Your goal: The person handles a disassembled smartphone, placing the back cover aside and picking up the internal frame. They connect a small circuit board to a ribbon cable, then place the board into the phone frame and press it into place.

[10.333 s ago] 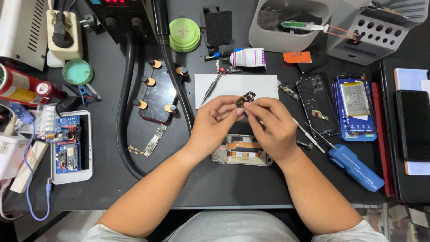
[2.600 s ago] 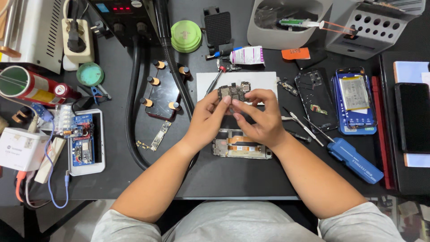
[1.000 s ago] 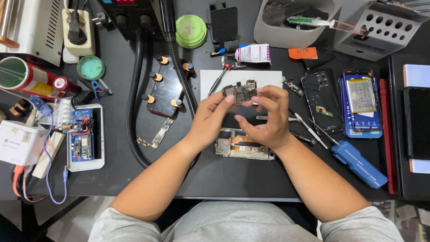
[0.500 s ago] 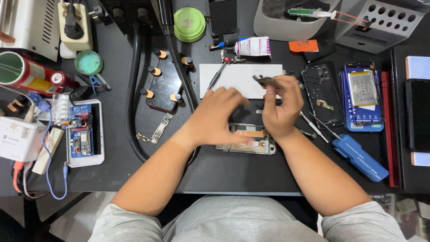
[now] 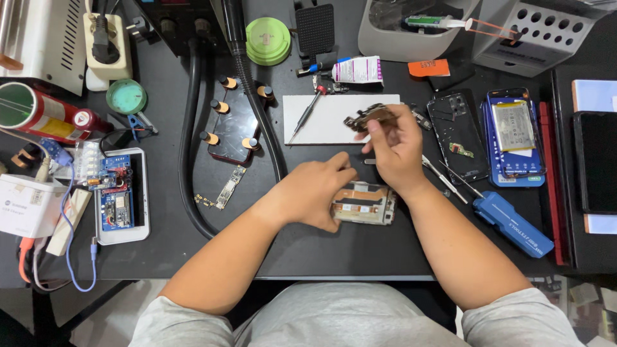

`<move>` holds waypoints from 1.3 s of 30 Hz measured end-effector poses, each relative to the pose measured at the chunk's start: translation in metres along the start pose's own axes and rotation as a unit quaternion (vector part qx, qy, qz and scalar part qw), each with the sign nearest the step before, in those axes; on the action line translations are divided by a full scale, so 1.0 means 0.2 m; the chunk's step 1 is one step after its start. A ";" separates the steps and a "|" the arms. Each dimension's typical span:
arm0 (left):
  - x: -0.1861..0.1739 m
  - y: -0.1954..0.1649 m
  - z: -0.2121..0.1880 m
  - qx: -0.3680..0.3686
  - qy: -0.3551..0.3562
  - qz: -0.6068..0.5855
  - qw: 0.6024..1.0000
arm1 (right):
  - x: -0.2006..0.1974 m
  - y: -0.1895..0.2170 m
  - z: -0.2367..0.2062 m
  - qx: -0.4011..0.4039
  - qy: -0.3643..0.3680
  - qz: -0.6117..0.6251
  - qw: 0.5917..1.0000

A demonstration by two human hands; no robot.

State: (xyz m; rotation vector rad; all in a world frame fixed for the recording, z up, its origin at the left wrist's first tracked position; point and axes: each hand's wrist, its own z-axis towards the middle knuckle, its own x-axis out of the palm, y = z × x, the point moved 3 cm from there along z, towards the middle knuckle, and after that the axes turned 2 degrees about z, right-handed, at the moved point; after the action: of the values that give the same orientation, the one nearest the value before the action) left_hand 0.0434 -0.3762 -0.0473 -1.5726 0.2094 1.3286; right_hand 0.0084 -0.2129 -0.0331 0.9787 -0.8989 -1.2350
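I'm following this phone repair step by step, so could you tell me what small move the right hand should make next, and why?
Probably lower the small circuit board onto the white pad. The right hand pinches it just above that bare pad, while the left hand rests on the opened phone frame, so setting it down would likely free both hands for the frame.

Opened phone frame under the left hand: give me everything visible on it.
The opened phone frame lies flat on the dark mat near the table's front edge, long side running left to right. It looks like a pale metal shell with copper-brown flex strips and dark parts exposed inside. The left hand rests on its left end and hides that part. The right hand is raised above and behind it, holding a small circuit board, and does not touch the frame.
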 end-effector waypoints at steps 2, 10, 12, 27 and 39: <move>-0.05 0.00 0.00 0.018 -0.040 0.007 0.999 | -0.01 0.00 0.01 0.057 0.018 -0.003 0.998; -0.20 -0.01 -0.01 -0.029 -0.185 0.028 0.982 | -0.06 0.04 0.02 0.004 -0.064 -0.017 0.998; -0.19 -0.02 -0.02 -0.032 -0.256 0.007 0.966 | -0.09 0.05 0.03 -0.006 -0.119 0.016 0.993; 0.12 0.11 0.11 -0.111 -0.314 -0.603 0.725 | 0.02 0.00 -0.10 0.019 -0.152 0.088 0.984; 0.01 0.05 0.09 -0.121 -0.196 -0.757 0.612 | -0.08 0.00 -0.04 0.014 -0.147 0.188 0.971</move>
State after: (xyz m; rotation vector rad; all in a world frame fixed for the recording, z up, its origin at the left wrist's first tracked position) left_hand 0.0264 -0.3669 -0.0522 -0.9458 -1.3710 0.2017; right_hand 0.0134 -0.1966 -0.0352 0.6156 -1.2729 -1.0557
